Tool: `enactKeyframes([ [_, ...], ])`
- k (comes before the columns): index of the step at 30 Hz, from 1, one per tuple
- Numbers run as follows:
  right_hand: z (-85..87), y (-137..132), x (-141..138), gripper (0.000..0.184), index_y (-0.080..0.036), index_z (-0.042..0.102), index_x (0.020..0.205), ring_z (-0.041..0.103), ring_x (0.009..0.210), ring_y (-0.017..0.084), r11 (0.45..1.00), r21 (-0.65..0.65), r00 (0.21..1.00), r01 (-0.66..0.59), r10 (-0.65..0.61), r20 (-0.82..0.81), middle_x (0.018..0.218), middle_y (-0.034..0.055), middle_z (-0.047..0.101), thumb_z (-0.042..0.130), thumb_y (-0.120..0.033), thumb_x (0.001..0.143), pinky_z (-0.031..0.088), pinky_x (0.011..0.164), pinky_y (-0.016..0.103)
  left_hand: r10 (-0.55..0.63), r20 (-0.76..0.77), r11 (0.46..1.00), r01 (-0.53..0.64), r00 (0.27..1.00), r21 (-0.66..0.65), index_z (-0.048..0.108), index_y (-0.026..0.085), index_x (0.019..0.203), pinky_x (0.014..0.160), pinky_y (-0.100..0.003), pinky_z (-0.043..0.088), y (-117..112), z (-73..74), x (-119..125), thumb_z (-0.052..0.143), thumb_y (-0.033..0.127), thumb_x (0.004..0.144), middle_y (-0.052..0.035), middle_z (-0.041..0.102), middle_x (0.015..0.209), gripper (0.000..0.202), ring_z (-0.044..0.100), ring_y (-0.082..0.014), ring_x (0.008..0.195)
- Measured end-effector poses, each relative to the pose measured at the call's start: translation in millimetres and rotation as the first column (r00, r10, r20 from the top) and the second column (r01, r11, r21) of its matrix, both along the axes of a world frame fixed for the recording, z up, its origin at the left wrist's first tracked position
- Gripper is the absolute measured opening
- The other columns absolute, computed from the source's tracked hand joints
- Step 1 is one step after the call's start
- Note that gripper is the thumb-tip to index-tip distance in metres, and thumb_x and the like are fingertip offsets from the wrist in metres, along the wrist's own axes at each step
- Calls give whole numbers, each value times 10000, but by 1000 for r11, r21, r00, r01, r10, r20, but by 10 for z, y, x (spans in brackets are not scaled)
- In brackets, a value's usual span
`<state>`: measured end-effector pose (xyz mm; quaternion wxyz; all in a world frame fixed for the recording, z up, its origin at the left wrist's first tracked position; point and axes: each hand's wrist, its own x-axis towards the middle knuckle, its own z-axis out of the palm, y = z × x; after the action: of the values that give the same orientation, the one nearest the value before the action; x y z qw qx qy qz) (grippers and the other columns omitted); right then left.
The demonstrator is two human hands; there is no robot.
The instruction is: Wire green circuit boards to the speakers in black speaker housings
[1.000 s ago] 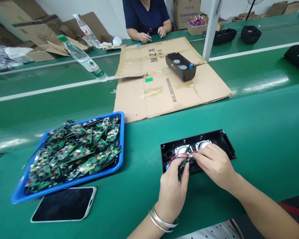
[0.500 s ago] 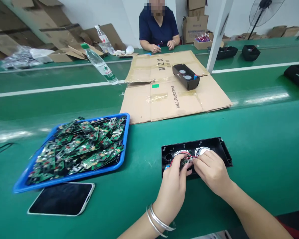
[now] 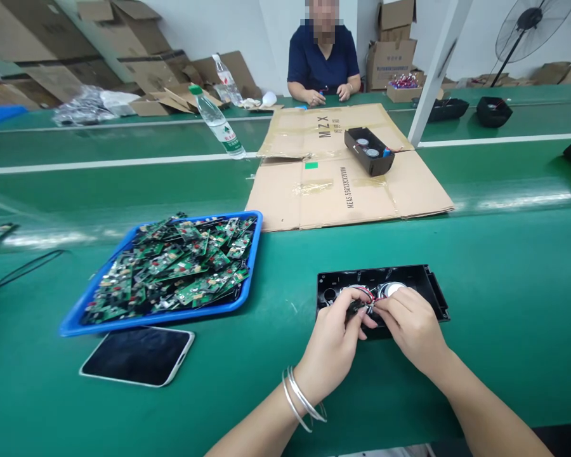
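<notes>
A black plastic speaker housing [image 3: 423, 279] lies open side up on the green belt in front of me, with two round speakers and red and white wires [image 3: 367, 294] inside. My left hand [image 3: 333, 343], silver bangles on its wrist, curls its fingers over the housing's front edge and pinches something small that its fingers hide. My right hand [image 3: 412, 327] pinches the wires right beside it. The two hands' fingertips touch over the housing's middle.
A blue tray [image 3: 99, 325] heaped with green circuit boards sits at the left, a dark phone [image 3: 137, 355] in front of it. Flattened cardboard [image 3: 337, 184] carries another black housing [image 3: 370, 151]. A water bottle [image 3: 217, 122] lies further back. A person in dark blue [image 3: 324, 60] sits opposite.
The view has tilted up and shifted. The small green board held in my left hand earlier is now hidden under my fingers, and both hands have closed in over the housing's middle.
</notes>
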<state>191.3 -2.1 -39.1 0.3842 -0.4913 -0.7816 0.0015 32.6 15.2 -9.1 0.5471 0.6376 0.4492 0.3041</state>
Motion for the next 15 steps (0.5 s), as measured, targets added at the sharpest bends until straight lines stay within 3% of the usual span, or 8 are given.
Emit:
enactKeyframes([
  [5,-28,1,-32,159,-129,617,750,496,629,151,997,45,997,69,-67,-34,644,45,580,535,-114,885,398,602,284,13,-55,1000,-13,998,17,491,194,955,521,-192,418,11,22,-1,433,176,897,62,565,542,84,521,-86,481],
  [8,25,1,12,140,-157,624,777,550,659,150,998,-28,992,50,-52,-111,688,31,626,543,-155,891,439,639,278,14,11,994,-13,1000,-105,457,200,964,475,-189,406,24,51,-18,454,223,893,69,564,498,75,504,-90,435],
  [11,135,-8,129,60,-187,624,821,578,628,127,988,-138,966,62,-94,-239,731,-3,649,595,-216,866,465,626,252,-30,46,968,41,999,-249,423,197,1011,524,-215,483,44,95,-64,472,236,883,23,657,563,142,596,-115,493],
  [15,240,-12,318,66,-204,621,889,599,714,151,951,-118,893,286,-309,-327,794,10,655,573,-244,869,490,671,275,-16,-7,958,13,1000,-287,421,192,1051,640,-284,558,55,138,-147,494,262,869,-34,714,722,208,700,-170,690],
])
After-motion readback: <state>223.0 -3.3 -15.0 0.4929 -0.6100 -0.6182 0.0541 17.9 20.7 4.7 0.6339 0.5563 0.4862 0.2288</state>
